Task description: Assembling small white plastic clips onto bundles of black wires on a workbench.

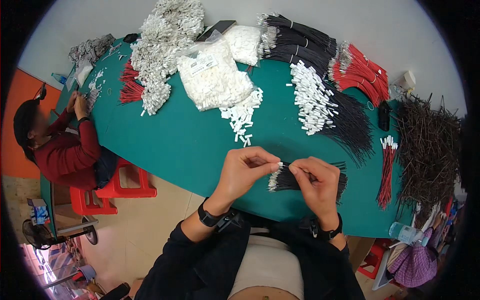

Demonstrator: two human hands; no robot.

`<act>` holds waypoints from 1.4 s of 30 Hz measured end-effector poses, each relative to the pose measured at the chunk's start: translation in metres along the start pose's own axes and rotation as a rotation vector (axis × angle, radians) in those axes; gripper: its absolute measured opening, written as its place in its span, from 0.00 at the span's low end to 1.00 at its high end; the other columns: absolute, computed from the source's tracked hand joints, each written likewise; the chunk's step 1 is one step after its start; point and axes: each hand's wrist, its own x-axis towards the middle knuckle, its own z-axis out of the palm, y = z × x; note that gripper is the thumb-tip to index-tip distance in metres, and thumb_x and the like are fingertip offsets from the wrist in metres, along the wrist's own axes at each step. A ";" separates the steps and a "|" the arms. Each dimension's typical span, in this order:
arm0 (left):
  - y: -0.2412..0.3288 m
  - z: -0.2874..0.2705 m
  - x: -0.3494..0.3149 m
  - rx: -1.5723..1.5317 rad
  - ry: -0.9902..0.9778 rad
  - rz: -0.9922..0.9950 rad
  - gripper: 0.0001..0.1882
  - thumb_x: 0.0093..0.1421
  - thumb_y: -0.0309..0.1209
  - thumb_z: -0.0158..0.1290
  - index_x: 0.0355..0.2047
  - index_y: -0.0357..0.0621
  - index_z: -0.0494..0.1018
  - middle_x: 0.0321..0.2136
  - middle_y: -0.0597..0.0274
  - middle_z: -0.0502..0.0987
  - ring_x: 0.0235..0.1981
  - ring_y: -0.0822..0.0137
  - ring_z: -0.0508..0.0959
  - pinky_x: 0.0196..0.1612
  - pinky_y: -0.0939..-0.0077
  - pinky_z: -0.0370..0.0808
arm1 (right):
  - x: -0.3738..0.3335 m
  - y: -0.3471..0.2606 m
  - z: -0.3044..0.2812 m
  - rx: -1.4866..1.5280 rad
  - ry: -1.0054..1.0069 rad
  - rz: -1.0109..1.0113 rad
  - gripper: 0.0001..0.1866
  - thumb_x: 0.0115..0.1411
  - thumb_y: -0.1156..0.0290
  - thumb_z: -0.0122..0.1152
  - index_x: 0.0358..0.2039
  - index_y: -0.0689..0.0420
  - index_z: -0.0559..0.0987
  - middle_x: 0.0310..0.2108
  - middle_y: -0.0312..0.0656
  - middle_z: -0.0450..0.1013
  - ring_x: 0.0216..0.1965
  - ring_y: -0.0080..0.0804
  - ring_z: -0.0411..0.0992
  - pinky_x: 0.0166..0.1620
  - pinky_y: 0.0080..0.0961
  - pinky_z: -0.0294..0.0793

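My left hand pinches a small white connector housing between thumb and forefinger. Facing it, my right hand grips a thin black wire close to its end, and the two meet between my fingertips. How far the wire sits inside the housing is too small to tell. Beneath both hands lies a bundle of black wires with metal tips toward the left; my right hand covers part of it. Loose white housings are scattered beyond my left hand. Black wires with white housings lie heaped beyond my right.
Bags of white housings stand at the back of the green table. Red wire bundles, a smaller red bundle and a dark wire heap lie to the right. A person works at the far left.
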 end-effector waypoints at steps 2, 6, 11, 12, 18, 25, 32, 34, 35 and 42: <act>0.001 -0.001 0.000 -0.032 -0.003 -0.031 0.06 0.59 0.18 0.65 0.37 0.33 0.83 0.33 0.59 0.85 0.35 0.74 0.84 0.42 0.81 0.80 | 0.000 0.001 0.000 -0.008 0.004 -0.021 0.03 0.57 0.82 0.68 0.32 0.62 0.83 0.21 0.40 0.74 0.18 0.27 0.68 0.23 0.24 0.64; -0.001 0.000 0.001 -0.164 -0.023 -0.070 0.06 0.59 0.16 0.64 0.37 0.32 0.83 0.34 0.57 0.85 0.36 0.71 0.84 0.43 0.79 0.81 | 0.002 0.001 0.000 0.002 0.000 0.002 0.03 0.57 0.82 0.68 0.32 0.62 0.84 0.21 0.40 0.74 0.19 0.25 0.68 0.23 0.23 0.63; 0.000 0.001 0.000 -0.038 0.026 -0.030 0.05 0.59 0.16 0.64 0.36 0.33 0.83 0.34 0.57 0.85 0.36 0.71 0.84 0.43 0.79 0.81 | 0.002 0.000 0.002 0.046 -0.015 0.050 0.02 0.57 0.82 0.68 0.32 0.63 0.84 0.21 0.39 0.75 0.19 0.24 0.67 0.24 0.22 0.62; 0.001 0.001 0.000 -0.050 0.021 -0.035 0.05 0.59 0.16 0.64 0.36 0.33 0.83 0.34 0.57 0.84 0.36 0.71 0.84 0.43 0.79 0.81 | 0.002 0.001 0.002 0.046 -0.016 0.052 0.02 0.57 0.82 0.68 0.32 0.63 0.84 0.21 0.39 0.75 0.19 0.24 0.67 0.24 0.22 0.62; -0.004 -0.002 0.003 0.016 0.027 -0.028 0.05 0.59 0.15 0.64 0.36 0.33 0.82 0.35 0.58 0.84 0.37 0.72 0.83 0.44 0.79 0.81 | 0.007 0.007 0.005 0.038 -0.009 0.044 0.03 0.57 0.82 0.68 0.32 0.63 0.84 0.22 0.40 0.75 0.19 0.25 0.68 0.24 0.23 0.64; -0.004 -0.006 0.008 0.030 0.034 0.039 0.04 0.60 0.20 0.65 0.36 0.35 0.84 0.32 0.61 0.86 0.34 0.77 0.83 0.41 0.82 0.80 | 0.014 0.005 0.004 0.030 -0.062 0.025 0.03 0.56 0.83 0.68 0.32 0.63 0.84 0.22 0.41 0.76 0.19 0.27 0.69 0.24 0.25 0.65; 0.002 -0.014 0.010 0.007 -0.045 -0.055 0.04 0.60 0.15 0.63 0.36 0.31 0.82 0.34 0.59 0.84 0.37 0.73 0.83 0.44 0.79 0.80 | 0.019 0.006 0.003 -0.024 -0.139 -0.036 0.05 0.54 0.83 0.68 0.33 0.63 0.84 0.23 0.42 0.77 0.20 0.32 0.71 0.24 0.27 0.67; 0.001 -0.015 0.010 -0.048 -0.063 -0.078 0.04 0.60 0.15 0.63 0.36 0.31 0.82 0.34 0.59 0.84 0.37 0.73 0.83 0.44 0.79 0.80 | 0.021 0.005 0.000 -0.029 -0.164 -0.043 0.05 0.54 0.83 0.69 0.33 0.63 0.84 0.23 0.43 0.77 0.21 0.33 0.71 0.25 0.27 0.67; 0.000 -0.013 0.009 -0.047 -0.062 -0.086 0.04 0.60 0.16 0.63 0.36 0.32 0.82 0.34 0.59 0.83 0.37 0.73 0.83 0.44 0.79 0.80 | 0.021 0.004 -0.001 -0.037 -0.188 -0.049 0.05 0.54 0.83 0.69 0.33 0.63 0.84 0.23 0.43 0.77 0.21 0.33 0.72 0.25 0.28 0.68; 0.002 -0.006 0.012 -0.109 -0.033 -0.116 0.04 0.60 0.17 0.63 0.36 0.32 0.82 0.33 0.59 0.84 0.36 0.73 0.82 0.43 0.79 0.80 | 0.023 0.005 0.005 -0.058 -0.151 -0.047 0.05 0.54 0.83 0.68 0.32 0.62 0.84 0.24 0.43 0.77 0.21 0.35 0.72 0.25 0.29 0.69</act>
